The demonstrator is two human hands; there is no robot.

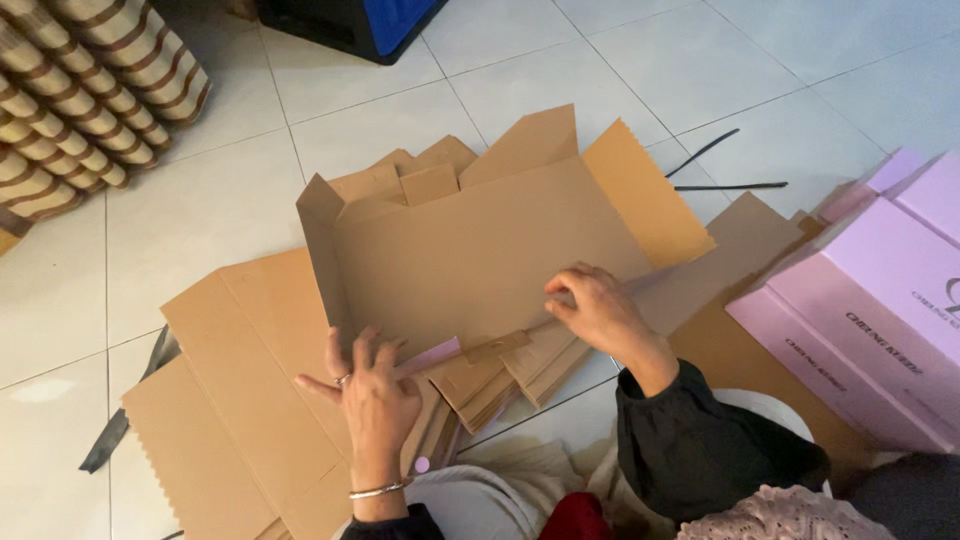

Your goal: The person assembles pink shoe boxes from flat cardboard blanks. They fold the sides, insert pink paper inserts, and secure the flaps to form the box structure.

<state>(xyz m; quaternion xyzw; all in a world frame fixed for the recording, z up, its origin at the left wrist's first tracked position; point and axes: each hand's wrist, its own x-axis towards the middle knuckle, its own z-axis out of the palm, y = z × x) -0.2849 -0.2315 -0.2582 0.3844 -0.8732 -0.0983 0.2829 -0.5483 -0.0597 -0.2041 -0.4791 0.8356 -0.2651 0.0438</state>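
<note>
A flat brown cardboard box blank (pixel 480 250) with raised flaps and zigzag-cut edges is tilted up over a pile of similar blanks (pixel 250 400) on the tiled floor. My right hand (pixel 598 310) pinches the blank's lower right edge. My left hand (pixel 372 395), with a ring and a bangle, presses with spread fingers on the lower left edge, near a pink inner side (pixel 430 355) that shows under a fold.
Pink folded boxes (pixel 880 300) lie stacked at the right. Striped brown and cream rolls (pixel 80 90) are piled at the top left. A dark crate (pixel 350 25) stands at the top. Black straps (pixel 725 170) lie on the tiles.
</note>
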